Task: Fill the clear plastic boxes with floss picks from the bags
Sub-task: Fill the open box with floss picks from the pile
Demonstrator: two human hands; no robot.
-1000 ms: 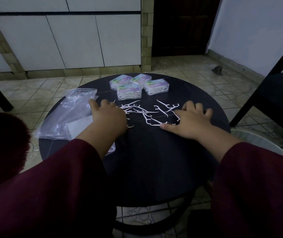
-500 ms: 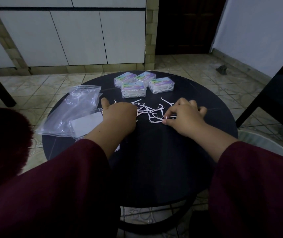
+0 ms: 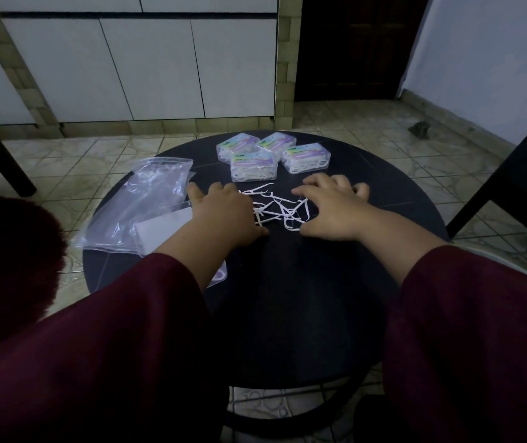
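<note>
Head view: thin white floss picks (image 3: 276, 208) lie tangled between both flat, loose-fingered hands, left (image 3: 223, 215) and right (image 3: 329, 207).

Left hand (image 3: 227, 215): palm down, fingers loosely spread forward, thumb tucked inward. Right hand (image 3: 329, 207): palm down, fingers splayed, slightly arched. Both forearms extended forward, dark maroon sleeves (image 3: 479, 330) to mid-forearm.

Floss picks (image 3: 276, 209) mid-table (image 3: 303, 298), boxes (image 3: 273, 156) behind them, bags (image 3: 147, 203) left, perhaps overlapping paper (image 3: 166, 230)
</note>
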